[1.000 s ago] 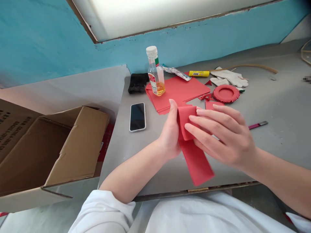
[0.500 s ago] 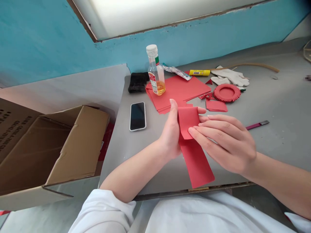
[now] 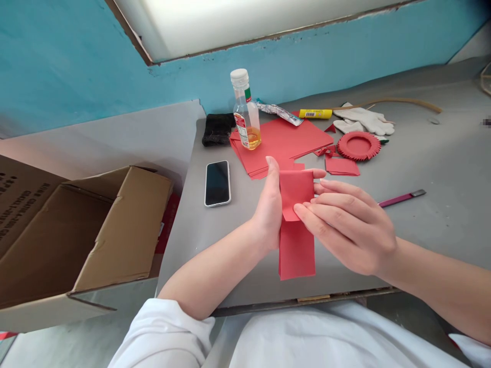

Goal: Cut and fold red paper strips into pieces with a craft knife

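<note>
My left hand (image 3: 270,204) cradles a folded strip of red paper (image 3: 297,250) from behind, thumb up along its left edge and fingertips showing past its right edge. The strip's top is bent over toward me as a flap, and its lower part hangs down over the table's front. With thumb and fingers together, my right hand (image 3: 349,220) pinches the flap's lower right corner. Behind the hands lies a stack of red paper sheets (image 3: 276,138), with a glass bottle (image 3: 247,115) of amber liquid standing on it.
A phone (image 3: 217,183) lies left of my hands. To the right are a pleated red paper ring (image 3: 359,146), small red cards (image 3: 342,166), a purple-handled knife-like tool (image 3: 402,198), white gloves (image 3: 364,120) and a yellow glue tube (image 3: 315,114). An open cardboard box (image 3: 123,230) stands at the left.
The paper's hanging lower part has swung from slanting rightward to hanging nearly straight, and looks shorter. My right hand has shifted slightly left, still pinching the flap.
</note>
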